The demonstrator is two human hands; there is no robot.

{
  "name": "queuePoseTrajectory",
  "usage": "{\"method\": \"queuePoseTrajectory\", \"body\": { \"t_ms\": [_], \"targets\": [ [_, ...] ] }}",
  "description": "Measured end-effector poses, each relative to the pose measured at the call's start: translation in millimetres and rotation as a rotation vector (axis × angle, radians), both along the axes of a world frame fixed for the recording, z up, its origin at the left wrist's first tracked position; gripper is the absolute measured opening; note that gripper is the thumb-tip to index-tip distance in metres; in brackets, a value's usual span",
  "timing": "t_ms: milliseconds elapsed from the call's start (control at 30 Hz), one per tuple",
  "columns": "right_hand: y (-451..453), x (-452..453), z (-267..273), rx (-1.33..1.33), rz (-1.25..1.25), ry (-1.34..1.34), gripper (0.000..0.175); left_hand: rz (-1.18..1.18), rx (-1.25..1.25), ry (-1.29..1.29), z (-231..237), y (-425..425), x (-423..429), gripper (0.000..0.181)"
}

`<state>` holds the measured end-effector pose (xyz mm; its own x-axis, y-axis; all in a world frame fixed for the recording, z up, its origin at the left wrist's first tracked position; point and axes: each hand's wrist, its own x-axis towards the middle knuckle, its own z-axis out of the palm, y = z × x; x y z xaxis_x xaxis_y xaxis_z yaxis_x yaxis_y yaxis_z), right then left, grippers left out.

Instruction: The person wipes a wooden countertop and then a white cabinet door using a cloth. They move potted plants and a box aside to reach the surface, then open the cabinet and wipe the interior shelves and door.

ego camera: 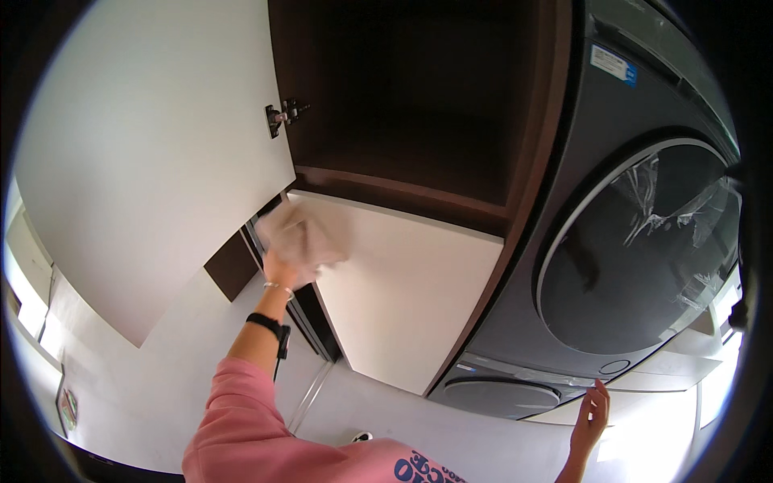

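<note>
My left hand (pixel 282 269) grips a beige cloth (pixel 302 234), blurred and crumpled. The cloth is in front of the upper left corner of a closed white lower cabinet door (pixel 410 284); whether it touches the door I cannot tell. Above is an open dark brown cabinet compartment (pixel 410 78), its inside in deep shadow. Its white door (pixel 163 133) stands swung out to the left on a metal hinge (pixel 279 118). At the lower right my right hand (pixel 590 416) holds nothing, fingers loosely bent and apart, near the front of the stacked dark grey machines.
On the right stands a dark grey front-loading laundry machine (pixel 561 199) with clear film peeling on its round door (pixel 640 259). A second machine (pixel 501 395) is below it. A sliding-door track (pixel 311 392) crosses the pale floor (pixel 199 338). The open door's lower corner juts out left.
</note>
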<state>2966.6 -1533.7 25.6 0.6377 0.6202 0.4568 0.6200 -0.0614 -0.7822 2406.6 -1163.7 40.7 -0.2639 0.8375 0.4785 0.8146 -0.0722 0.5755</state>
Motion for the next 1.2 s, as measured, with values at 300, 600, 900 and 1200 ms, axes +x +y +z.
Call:
{"method": "queuePoseTrajectory", "body": {
  "t_ms": [300,600,900,1200],
  "targets": [
    [164,-133,87,0.115,0.610,-0.183,0.032,-0.586,-0.197,-1.500,-37,-80,-33,0.061],
    [334,-279,123,0.008,0.593,-0.977,0.062,-0.750,0.042,-1.377,37,-155,-62,0.052],
    [447,-430,136,-0.109,1.034,-0.849,0.065,-0.649,0.039,-1.133,19,-169,-86,0.035],
    [327,-261,142,-0.337,0.495,-0.745,0.059,-0.706,0.120,-1.341,21,-154,-64,0.045]
  ]
}}
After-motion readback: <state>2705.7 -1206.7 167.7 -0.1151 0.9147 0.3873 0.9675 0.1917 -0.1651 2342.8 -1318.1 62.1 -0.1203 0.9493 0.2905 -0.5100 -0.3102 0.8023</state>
